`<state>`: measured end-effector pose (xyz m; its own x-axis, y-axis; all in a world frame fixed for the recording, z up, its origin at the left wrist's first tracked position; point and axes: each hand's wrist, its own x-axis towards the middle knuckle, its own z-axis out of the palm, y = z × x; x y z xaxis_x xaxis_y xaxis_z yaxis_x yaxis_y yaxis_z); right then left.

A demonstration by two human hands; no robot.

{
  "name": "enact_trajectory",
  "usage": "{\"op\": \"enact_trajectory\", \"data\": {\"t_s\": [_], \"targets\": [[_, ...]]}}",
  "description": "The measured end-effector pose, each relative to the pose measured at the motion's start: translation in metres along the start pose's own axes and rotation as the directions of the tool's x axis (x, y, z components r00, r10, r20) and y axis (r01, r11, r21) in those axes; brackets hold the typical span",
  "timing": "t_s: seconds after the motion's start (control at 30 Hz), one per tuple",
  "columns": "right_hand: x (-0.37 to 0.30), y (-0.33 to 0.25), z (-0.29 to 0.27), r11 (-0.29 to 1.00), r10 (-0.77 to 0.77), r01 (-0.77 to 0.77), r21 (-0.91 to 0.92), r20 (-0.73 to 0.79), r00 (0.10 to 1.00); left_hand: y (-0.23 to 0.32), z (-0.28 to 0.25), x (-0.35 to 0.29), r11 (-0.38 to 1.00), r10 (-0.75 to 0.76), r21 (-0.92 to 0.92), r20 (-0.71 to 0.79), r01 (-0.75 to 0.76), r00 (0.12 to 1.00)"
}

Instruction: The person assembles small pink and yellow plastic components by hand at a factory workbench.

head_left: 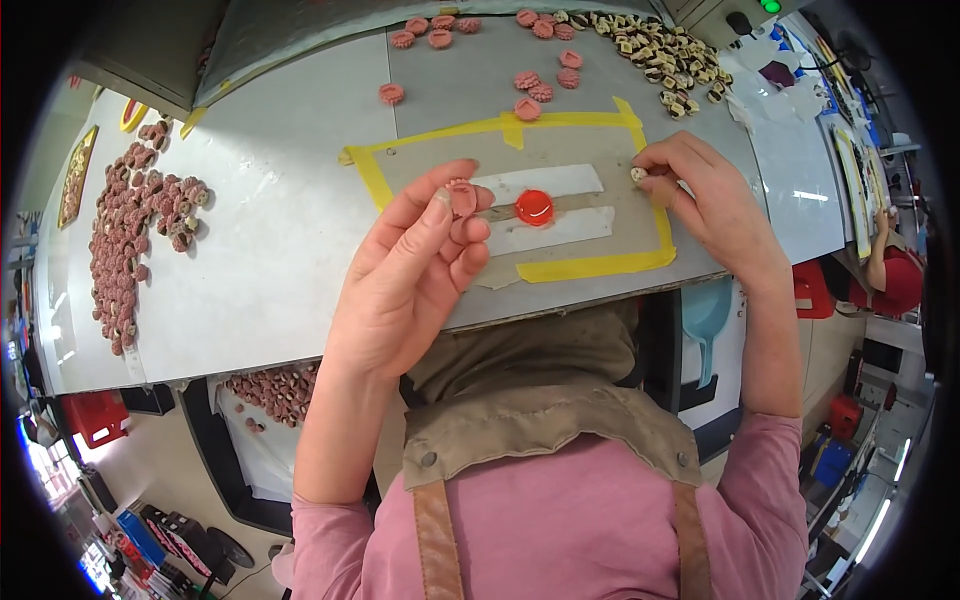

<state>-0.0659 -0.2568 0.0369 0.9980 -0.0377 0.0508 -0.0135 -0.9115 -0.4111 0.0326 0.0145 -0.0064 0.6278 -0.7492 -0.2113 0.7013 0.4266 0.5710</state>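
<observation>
My left hand (pixel 392 262) is raised over the near part of the table, pinching a pink round piece (pixel 461 199) with a scalloped edge and a recess in its face. Between the thumb and fingertips of my right hand (pixel 708 197) is a small cream-and-dark piece (pixel 638 175), held over the right side of a yellow tape (pixel 600 268) frame. Inside that frame a shallow red round dish (pixel 534 208) sits between two white strips (pixel 548 181).
Loose pink pieces (pixel 440 39) lie at the back. A heap of cream-and-dark pieces (pixel 672 55) is at back right, a spread of dusky pink pieces (pixel 118 245) at left. Below the table are a tray of pieces (pixel 280 392) and a blue dustpan (pixel 706 312). Another person (pixel 893 278) is far right.
</observation>
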Motion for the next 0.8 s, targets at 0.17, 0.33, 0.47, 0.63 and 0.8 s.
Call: {"op": "enact_trajectory", "data": {"t_s": [0.17, 0.33, 0.47, 0.63, 0.8], "targets": [[0.009, -0.033, 0.018, 0.965, -0.153, 0.167, 0.201, -0.083, 0.985, -0.005, 0.005, -0.002, 0.993, 0.072, 0.097, 0.005, -0.072, 0.997], [0.022, -0.052, 0.039, 0.941, -0.294, 0.311, 0.133, -0.135, 0.946, -0.008, 0.014, -0.006, 0.976, 0.156, 0.165, -0.063, -0.144, 0.986], [0.024, -0.053, 0.048, 0.940, -0.320, 0.332, 0.075, -0.136, 0.937, -0.010, 0.004, -0.009, 0.979, 0.161, 0.129, 0.001, -0.160, 0.987], [0.026, -0.056, 0.055, 0.946, -0.287, 0.306, 0.107, -0.159, 0.945, -0.009, 0.008, -0.011, 0.964, 0.128, 0.232, 0.008, -0.126, 0.992], [0.021, -0.060, 0.057, 0.967, -0.165, 0.197, 0.159, -0.191, 0.968, -0.010, 0.000, -0.011, 0.985, 0.161, 0.057, 0.040, -0.163, 0.986]]}}
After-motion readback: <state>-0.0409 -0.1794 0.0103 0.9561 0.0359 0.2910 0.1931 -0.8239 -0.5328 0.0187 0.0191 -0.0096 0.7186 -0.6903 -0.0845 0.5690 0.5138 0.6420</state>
